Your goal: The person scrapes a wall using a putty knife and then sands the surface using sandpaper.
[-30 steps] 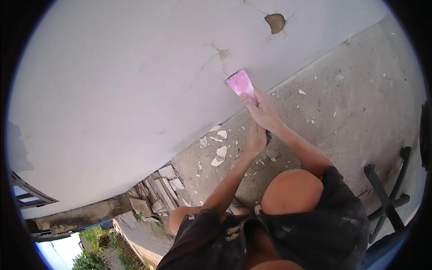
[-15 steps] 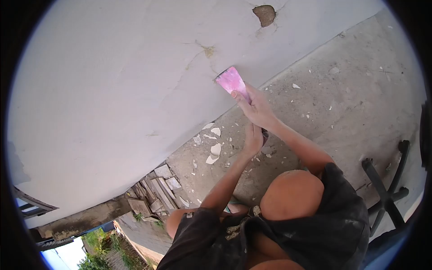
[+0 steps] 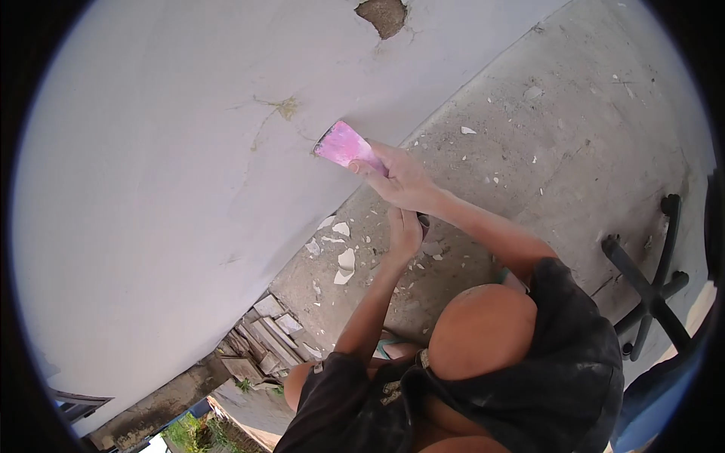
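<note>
The scraper (image 3: 350,143) is gripped by the right hand (image 3: 404,180), its fingers closed around the narrow part just below the pink blade and the thumb laid along the near face. The left hand (image 3: 405,232) is held lower, at the dark butt end (image 3: 424,225) of the tool; its fingers are bent, but how tightly the butt is gripped cannot be told. The two hands are held close together.

The blade is tilted up and to the left in the view, its wide edge set at the pale wall (image 3: 158,174); how hard it is pressed cannot be told. Just beyond the edge, the wall is marked by thin cracks and a yellowish patch (image 3: 287,108). Farther up, a brown hole (image 3: 384,18) is seen in it.

Below the hands, the grey floor (image 3: 581,151) is strewn with white flakes (image 3: 346,260), most thickly near the foot of the wall. A bare knee (image 3: 483,331) and dark clothing (image 3: 529,392) are seen nearer the camera. Flat pieces (image 3: 272,340) are heaped by the wall at lower left, with plants (image 3: 189,432) beyond. At the right, a black star-shaped base (image 3: 655,298) is seen, its legs splayed.
</note>
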Action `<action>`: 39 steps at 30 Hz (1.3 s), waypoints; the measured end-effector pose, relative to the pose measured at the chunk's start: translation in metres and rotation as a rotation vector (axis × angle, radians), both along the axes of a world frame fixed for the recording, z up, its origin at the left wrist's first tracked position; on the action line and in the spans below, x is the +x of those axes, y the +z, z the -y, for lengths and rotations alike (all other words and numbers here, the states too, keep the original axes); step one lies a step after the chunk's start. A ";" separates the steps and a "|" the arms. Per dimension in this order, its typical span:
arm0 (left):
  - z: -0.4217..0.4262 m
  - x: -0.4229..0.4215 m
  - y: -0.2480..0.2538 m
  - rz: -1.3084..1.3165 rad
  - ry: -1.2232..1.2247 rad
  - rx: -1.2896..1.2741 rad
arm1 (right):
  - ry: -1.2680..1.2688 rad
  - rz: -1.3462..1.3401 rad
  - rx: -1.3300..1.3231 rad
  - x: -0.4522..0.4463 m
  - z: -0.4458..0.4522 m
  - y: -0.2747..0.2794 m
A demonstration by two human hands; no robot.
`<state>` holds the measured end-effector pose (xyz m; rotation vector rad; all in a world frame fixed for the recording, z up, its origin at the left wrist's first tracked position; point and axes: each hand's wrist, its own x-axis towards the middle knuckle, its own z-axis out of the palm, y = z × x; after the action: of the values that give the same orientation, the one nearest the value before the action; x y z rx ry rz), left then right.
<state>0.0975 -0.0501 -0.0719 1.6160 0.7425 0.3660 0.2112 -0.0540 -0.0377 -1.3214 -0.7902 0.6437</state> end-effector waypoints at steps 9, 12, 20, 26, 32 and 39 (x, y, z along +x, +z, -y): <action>-0.026 0.011 0.042 0.159 -0.042 0.025 | -0.031 -0.022 0.058 0.012 -0.005 0.070; -0.002 0.006 0.009 0.056 -0.005 0.010 | -0.203 -0.048 0.064 0.000 0.012 0.011; 0.013 0.003 0.022 -0.134 -0.119 0.191 | -0.330 0.194 0.069 0.015 0.028 0.010; -0.045 -0.007 0.108 -0.453 -0.396 0.708 | -0.378 0.349 -0.046 0.037 0.041 0.012; -0.048 -0.051 0.183 -0.545 -0.282 0.810 | -0.415 0.438 -0.005 0.051 0.029 0.011; -0.050 -0.093 0.171 -0.575 -0.115 0.857 | -0.422 0.515 0.047 0.070 0.026 0.009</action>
<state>0.0043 0.0004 0.0991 2.6250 0.9820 0.1233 0.2813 -0.0802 -0.0283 -1.5729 -0.8884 -0.0588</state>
